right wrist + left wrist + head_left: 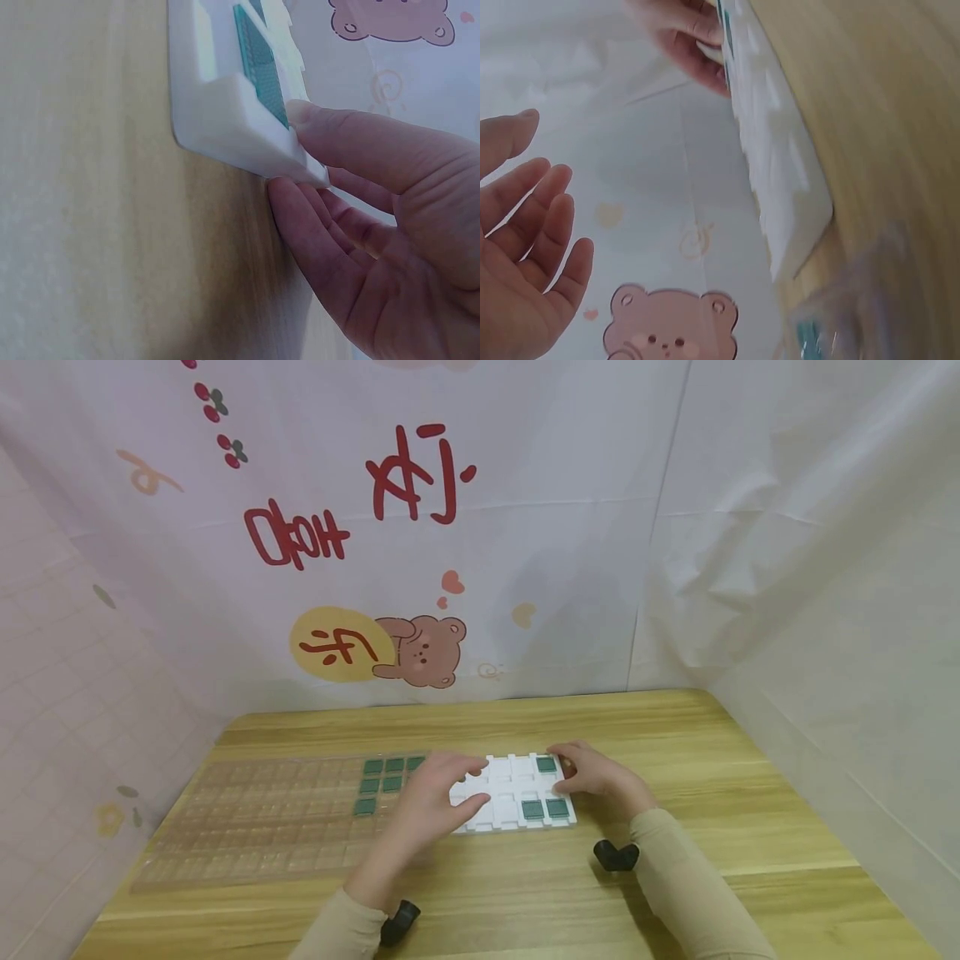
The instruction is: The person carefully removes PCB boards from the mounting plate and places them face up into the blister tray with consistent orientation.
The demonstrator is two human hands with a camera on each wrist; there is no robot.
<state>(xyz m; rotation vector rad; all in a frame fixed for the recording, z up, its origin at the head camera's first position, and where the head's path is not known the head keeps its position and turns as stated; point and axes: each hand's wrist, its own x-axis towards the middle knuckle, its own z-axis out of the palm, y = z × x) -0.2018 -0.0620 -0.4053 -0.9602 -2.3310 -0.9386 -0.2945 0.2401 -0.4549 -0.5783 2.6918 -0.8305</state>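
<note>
My right hand (596, 774) holds the right end of a white compartment tray (504, 817). In the right wrist view, its thumb rests on the tray's upper rim beside a green square piece (262, 67), and its fingers touch the outer edge. Two more green pieces (532, 810) sit in the tray's near row at the right. My left hand (435, 797) hovers around the tray's left part, fingers loosely bent and thumb apart. Nothing shows between them in the left wrist view (532, 247). That hand hides part of both trays.
Left of the white tray lies a long clear plastic tray (247, 827) with many small compartments. Several green pieces (372, 767) sit at its right end. A white printed curtain (555, 568) hangs behind the wooden table (525, 893). Black wrist mounts (617, 856) project from both sleeves.
</note>
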